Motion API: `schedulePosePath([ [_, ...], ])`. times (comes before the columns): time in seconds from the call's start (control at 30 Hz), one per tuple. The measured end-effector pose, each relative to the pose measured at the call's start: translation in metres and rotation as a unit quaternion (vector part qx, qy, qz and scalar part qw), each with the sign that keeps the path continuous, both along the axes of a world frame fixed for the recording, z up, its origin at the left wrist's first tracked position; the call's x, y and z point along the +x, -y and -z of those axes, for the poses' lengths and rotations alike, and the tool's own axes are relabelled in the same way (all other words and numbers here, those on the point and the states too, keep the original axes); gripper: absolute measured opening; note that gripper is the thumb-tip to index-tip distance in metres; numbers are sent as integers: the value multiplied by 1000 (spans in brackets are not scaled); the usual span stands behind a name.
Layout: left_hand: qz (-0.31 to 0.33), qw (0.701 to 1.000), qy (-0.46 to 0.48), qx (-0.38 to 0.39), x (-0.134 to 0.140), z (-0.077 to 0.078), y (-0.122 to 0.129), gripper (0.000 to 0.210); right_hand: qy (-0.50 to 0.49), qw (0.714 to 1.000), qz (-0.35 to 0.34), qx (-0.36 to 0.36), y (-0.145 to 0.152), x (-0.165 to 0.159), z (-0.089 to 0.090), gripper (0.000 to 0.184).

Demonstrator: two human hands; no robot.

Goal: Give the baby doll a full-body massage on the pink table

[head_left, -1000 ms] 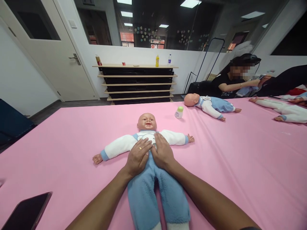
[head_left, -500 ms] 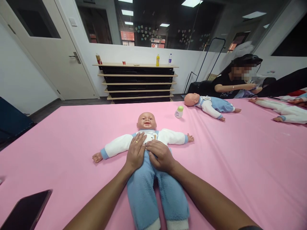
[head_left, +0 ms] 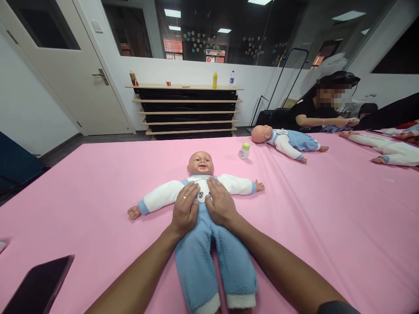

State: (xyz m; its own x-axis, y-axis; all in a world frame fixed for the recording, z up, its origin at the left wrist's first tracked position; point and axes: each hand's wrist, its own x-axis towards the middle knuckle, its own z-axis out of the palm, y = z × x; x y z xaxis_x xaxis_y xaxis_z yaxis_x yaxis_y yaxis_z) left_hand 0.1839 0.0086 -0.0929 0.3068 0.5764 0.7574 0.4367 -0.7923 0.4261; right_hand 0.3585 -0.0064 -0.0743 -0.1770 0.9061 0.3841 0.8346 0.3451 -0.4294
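A baby doll (head_left: pixel 214 244) in a white top and fuzzy blue trousers lies on its back, head away from me, arms spread to both sides. My left hand (head_left: pixel 185 208) rests flat on the left of its torso, fingers stretched toward the shoulder, with a ring on one finger. Opposite it, my right hand (head_left: pixel 221 201) lies flat on the right of the torso, its fingers pointing up the chest. Between the two hands the printed animal face on the top shows. Both palms are hidden against the clothing.
Pink padded table (head_left: pixel 98 183) bears everything here. A green-capped bottle (head_left: pixel 244 151) stands beyond the doll; a second doll (head_left: pixel 284 141) lies at right. The phone (head_left: pixel 39 283) is at near left. Behind the table's right side, a person (head_left: pixel 314 109) handles something.
My right hand has moved up and outward from the doll's middle, its fingers now pointing along the chest and baring the printed face. My left hand stays nearly in place.
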Motion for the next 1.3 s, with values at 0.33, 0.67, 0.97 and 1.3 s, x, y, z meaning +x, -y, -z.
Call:
schedulePosePath([
  [0.33,39,980,-151,-126,2,-10,-8,46,-90,982,7,168,7,3,6,47],
  [0.67,-79,987,26,-139,3,17,-17,46,-40,973,-199,114,5,3,-6,42],
  [0.97,5,999,-5,-35,0,1,-3,49,-9,1000,-21,4,-1,0,-3,61],
  [1.3,57,977,-170,-115,0,-11,-8,47,-46,994,85,52,1,1,13,55],
])
